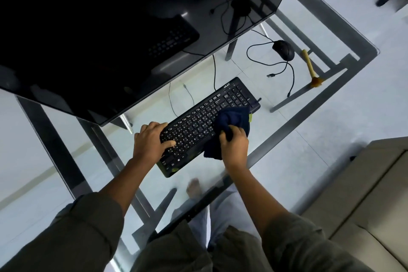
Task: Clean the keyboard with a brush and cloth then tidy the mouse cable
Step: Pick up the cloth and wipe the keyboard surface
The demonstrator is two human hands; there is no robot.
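A black keyboard point(198, 126) lies slantwise on the glass table point(309, 117). My left hand point(150, 141) rests on its near left end, fingers pressing down on the keys. My right hand point(235, 146) is closed on a dark blue cloth point(231, 121), which lies bunched over the right half of the keyboard. A black mouse point(283, 50) sits farther back on the right, its loose cable point(273, 65) looping on the glass with the plug end free. A wooden-handled brush point(310, 68) lies to the right of the mouse.
A large dark monitor point(132, 28) fills the upper left and overhangs the keyboard's far edge. The keyboard's own cable point(214, 73) runs back under it. A beige sofa point(364, 194) stands at the right. My legs and a foot show through the glass.
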